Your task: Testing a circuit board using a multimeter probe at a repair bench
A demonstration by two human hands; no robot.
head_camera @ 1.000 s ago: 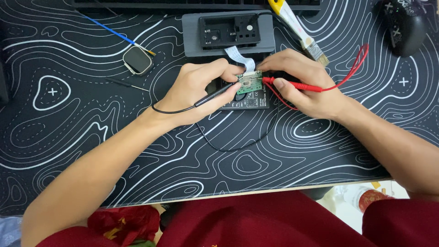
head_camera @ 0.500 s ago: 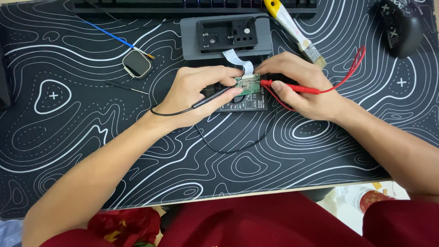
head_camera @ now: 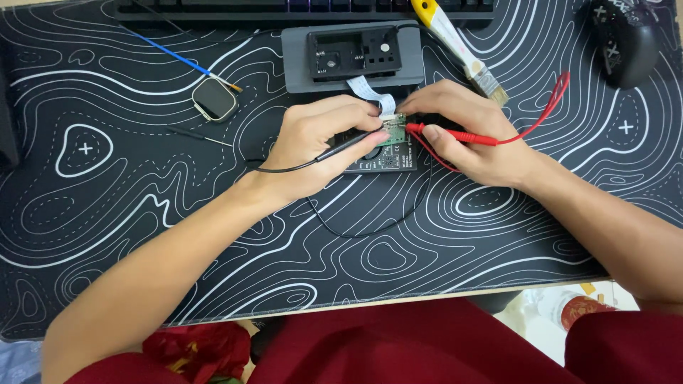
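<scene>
My left hand [head_camera: 324, 146] grips a black test probe [head_camera: 347, 145], its tip touching a small green circuit board [head_camera: 395, 131]. My right hand [head_camera: 466, 131] holds a red test probe [head_camera: 455, 137] against the same board from the right. The board lies on top of a dark multimeter [head_camera: 388, 156] that both hands mostly hide. A white ribbon cable [head_camera: 371, 94] runs from the board up to a grey device housing [head_camera: 352, 55]. Black lead wire [head_camera: 370, 229] and red lead wire [head_camera: 544, 114] loop away over the mat.
A black desk mat with white contour lines [head_camera: 114, 199] covers the table. On it lie a smartwatch body [head_camera: 214, 99], a blue-handled tool [head_camera: 181, 60], a thin black pick [head_camera: 199, 135], a yellow-handled brush [head_camera: 462, 46], a keyboard [head_camera: 284, 8] and a black controller [head_camera: 626, 35].
Both hands and probes stay on the board. The view has only shifted slightly, with the scene sitting a little higher in the frame.
</scene>
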